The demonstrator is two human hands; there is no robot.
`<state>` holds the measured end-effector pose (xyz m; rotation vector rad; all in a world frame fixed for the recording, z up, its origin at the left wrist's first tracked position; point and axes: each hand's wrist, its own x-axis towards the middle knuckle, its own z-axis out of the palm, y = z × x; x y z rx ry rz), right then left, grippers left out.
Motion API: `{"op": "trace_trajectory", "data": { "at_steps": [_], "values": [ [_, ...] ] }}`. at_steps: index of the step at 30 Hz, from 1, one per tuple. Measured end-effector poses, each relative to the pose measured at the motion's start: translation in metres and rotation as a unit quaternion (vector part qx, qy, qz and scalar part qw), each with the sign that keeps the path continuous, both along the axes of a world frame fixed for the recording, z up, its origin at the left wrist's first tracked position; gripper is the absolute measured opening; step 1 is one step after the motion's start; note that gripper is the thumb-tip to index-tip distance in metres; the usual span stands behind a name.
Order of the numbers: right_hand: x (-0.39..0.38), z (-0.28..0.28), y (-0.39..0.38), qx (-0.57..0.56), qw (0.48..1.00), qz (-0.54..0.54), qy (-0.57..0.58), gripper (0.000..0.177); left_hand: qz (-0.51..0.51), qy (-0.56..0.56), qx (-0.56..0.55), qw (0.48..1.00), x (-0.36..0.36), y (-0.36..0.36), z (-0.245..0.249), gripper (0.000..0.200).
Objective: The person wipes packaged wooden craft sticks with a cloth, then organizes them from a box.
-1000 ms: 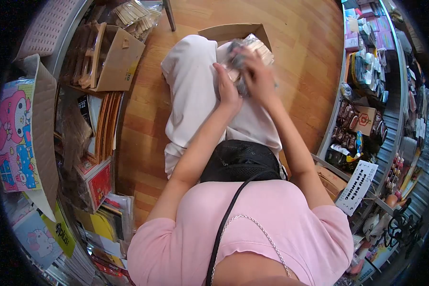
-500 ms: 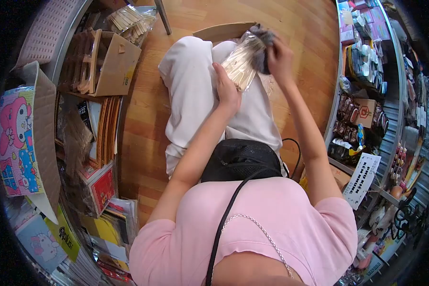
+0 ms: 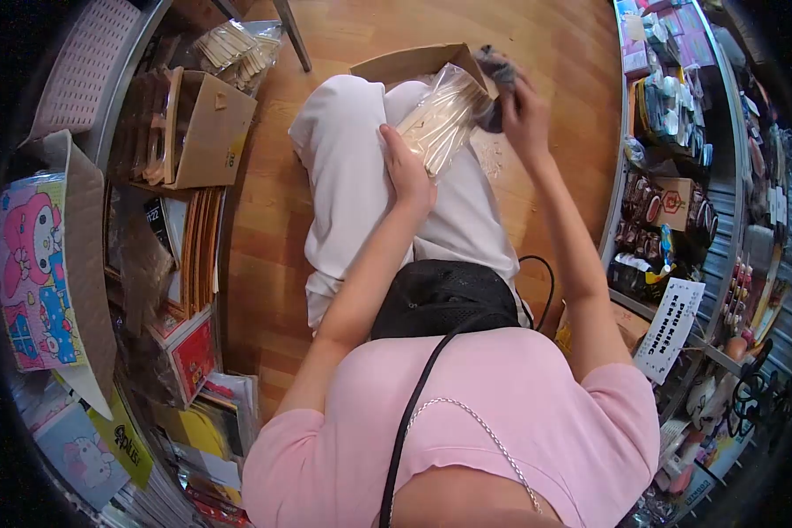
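A clear plastic bag of flat wooden sticks [image 3: 444, 123] slants above my lap. My left hand [image 3: 409, 172] is closed on its lower left side, the thumb along the edge. At the bag's upper right, my right hand [image 3: 526, 114] grips a bunched grey cloth [image 3: 496, 67], which hangs down past my fingers beside the bag. Behind the bag, an open cardboard box [image 3: 405, 62] stands on the floor by my knees; its inside is mostly hidden.
On the left, a shelf carries a cardboard box of wooden pieces [image 3: 207, 132], another bag of sticks [image 3: 238, 48] and frames [image 3: 198, 246]. Packaged goods [image 3: 673, 114] fill the right shelf, with a printed sign [image 3: 669, 330] sticking out. Small debris [image 3: 488, 157] lies on the wooden floor.
My right hand and the cloth have shifted slightly right, off the bag's upper part, uncovering more of the sticks. My left hand and the bag have moved slightly left and down.
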<state>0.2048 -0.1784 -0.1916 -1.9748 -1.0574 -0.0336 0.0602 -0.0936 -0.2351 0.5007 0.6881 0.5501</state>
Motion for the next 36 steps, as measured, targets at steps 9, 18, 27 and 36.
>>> {"op": "trace_trajectory", "data": {
  "at_steps": [9,18,27,36],
  "values": [
    [-0.021,-0.027,0.020,-0.045,0.968,0.226,-0.104,0.034,0.044,-0.031,-0.013,0.998,0.005,-0.001,-0.020,0.068],
    [-0.003,-0.008,0.018,0.039,0.982,0.153,-0.103,0.026,0.029,0.001,-0.049,0.998,0.000,-0.008,-0.002,0.060],
    [0.012,-0.037,0.025,-0.046,0.977,0.176,-0.107,0.021,0.043,-0.010,-0.013,0.999,0.004,-0.001,-0.020,0.068],
    [-0.060,-0.013,0.008,-0.063,0.948,0.265,-0.161,0.014,0.022,-0.037,-0.024,0.999,0.002,-0.006,-0.011,0.062]
  ]
}}
